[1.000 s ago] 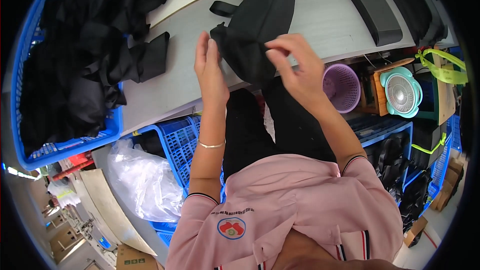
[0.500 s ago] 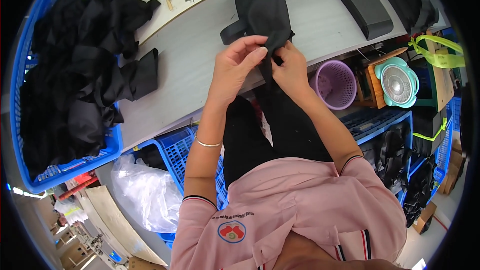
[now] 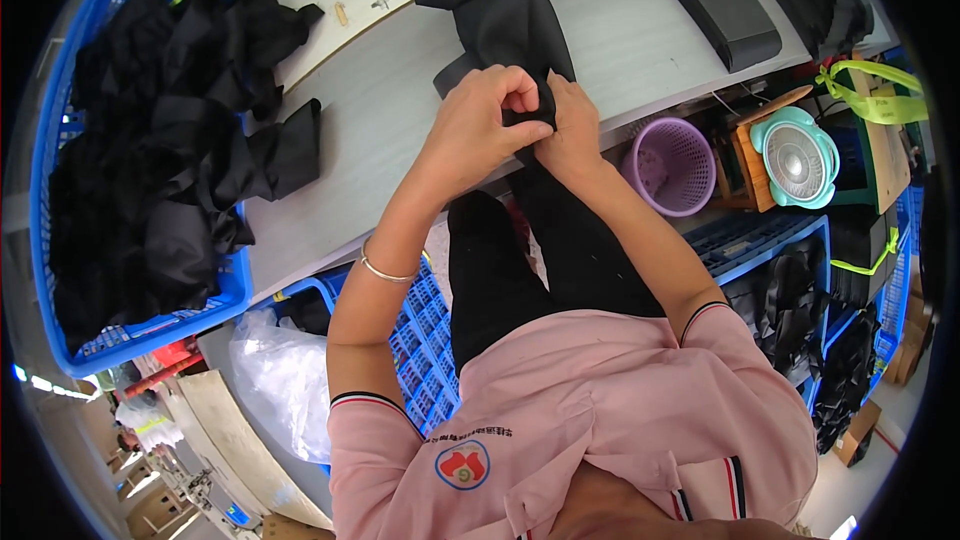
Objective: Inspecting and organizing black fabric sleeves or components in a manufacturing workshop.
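Black fabric piece [image 3: 505, 15], matte and soft, lies lengthwise on the pale grey table [image 3: 400, 110] and droops over its near edge, where both hands meet on it. Left hand [image 3: 480, 125] is curled into a loose fist, its fingers closed over a bunched fold at the cloth's near end; right hand [image 3: 565, 130] pinches the same fold from the other side, thumb pressed against the left hand's fingers. A thin metal bangle [image 3: 385, 272] rings the left wrist. To the left, a blue slatted plastic crate [image 3: 60, 140] is heaped with crumpled black garments [image 3: 170, 140], one spilling onto the table. To the right, below the table's edge, stand a round purple mesh basket [image 3: 672, 165] and a small mint-green fan [image 3: 797, 157].
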